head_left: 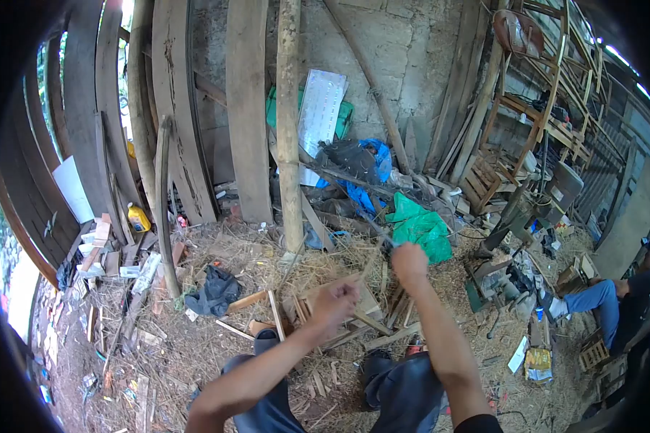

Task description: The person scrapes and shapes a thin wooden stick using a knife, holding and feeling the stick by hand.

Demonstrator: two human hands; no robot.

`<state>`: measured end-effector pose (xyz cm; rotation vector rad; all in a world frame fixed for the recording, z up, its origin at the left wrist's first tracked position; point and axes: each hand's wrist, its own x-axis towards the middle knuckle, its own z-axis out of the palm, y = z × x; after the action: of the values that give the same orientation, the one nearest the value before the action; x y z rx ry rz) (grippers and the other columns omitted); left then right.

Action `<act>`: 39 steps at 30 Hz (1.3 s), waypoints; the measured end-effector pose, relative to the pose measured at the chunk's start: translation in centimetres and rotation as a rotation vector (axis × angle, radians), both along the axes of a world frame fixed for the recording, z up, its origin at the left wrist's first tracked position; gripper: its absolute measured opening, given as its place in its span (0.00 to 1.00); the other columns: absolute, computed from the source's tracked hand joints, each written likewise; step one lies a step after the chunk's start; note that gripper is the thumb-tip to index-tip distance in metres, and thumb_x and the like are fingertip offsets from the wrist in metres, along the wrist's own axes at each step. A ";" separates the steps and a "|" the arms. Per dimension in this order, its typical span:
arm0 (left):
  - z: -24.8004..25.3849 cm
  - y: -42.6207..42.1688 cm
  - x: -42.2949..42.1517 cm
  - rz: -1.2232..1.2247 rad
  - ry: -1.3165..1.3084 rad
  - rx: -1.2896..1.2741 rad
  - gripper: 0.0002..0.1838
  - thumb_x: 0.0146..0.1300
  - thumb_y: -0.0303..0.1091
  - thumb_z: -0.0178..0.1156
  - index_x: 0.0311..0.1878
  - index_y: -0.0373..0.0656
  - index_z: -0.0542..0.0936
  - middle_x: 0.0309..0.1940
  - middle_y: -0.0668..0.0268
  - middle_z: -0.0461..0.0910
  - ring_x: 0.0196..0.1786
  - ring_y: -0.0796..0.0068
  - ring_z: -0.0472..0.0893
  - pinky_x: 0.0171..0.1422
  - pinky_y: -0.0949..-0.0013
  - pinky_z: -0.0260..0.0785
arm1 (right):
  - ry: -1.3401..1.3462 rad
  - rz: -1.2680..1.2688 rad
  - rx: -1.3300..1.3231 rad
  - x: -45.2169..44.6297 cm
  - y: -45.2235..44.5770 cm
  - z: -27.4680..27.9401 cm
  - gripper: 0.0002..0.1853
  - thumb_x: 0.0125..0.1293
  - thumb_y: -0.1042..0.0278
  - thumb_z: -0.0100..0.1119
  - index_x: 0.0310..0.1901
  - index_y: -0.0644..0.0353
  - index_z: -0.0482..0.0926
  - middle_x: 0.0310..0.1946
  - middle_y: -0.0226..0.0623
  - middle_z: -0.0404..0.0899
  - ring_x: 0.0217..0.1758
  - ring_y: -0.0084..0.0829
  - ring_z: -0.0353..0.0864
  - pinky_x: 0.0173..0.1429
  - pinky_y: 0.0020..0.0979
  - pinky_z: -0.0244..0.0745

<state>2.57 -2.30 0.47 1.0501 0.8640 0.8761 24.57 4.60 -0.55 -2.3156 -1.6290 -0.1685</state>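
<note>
My right hand (409, 264) is closed around the handle end of a long, thin, knife-like tool (380, 229), which points up and away to the left. Lower and to the left, my left hand (335, 304) is closed, slightly blurred, on a thin wooden strip (369, 268) that slants up to the right. Below both hands, between my legs, a low wooden block (365, 302) stands among loose wood pieces. The fingers of each hand are partly hidden from this angle.
A wooden post (289, 130) rises ahead. Green sacking (420, 227) and a black plastic bag (215, 291) lie on the straw-strewn ground. A yellow bottle (139, 218) stands left. Another person, in blue jeans (592, 306), sits at the right near a wooden rack (538, 130).
</note>
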 end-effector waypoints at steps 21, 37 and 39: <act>1.1 1.6 0.6 -0.010 0.072 0.061 0.07 0.66 0.31 0.53 0.43 0.38 0.76 0.26 0.73 0.70 0.23 0.89 0.64 0.25 0.83 0.56 | 0.037 0.142 0.059 -2.5 -1.7 1.7 0.10 0.58 0.69 0.49 0.30 0.58 0.82 0.27 0.46 0.81 0.32 0.45 0.82 0.37 0.42 0.78; 1.7 1.7 -0.5 0.041 0.140 0.162 0.10 0.68 0.34 0.49 0.43 0.40 0.76 0.24 0.74 0.68 0.25 0.86 0.64 0.28 0.80 0.57 | 0.539 -0.052 -0.004 0.0 -2.7 0.1 0.18 0.58 0.60 0.57 0.25 0.72 0.78 0.23 0.56 0.78 0.31 0.50 0.82 0.38 0.45 0.78; 1.4 2.5 -0.7 0.057 0.127 0.198 0.10 0.69 0.35 0.49 0.43 0.40 0.76 0.24 0.74 0.68 0.25 0.87 0.64 0.27 0.80 0.55 | 0.566 0.041 0.058 -0.9 -2.4 -0.6 0.18 0.58 0.60 0.57 0.24 0.71 0.78 0.22 0.55 0.78 0.29 0.50 0.81 0.37 0.45 0.78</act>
<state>1.86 0.22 1.82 1.2696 0.9310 0.9658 23.69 2.18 -1.15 -2.0279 -1.3528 0.4070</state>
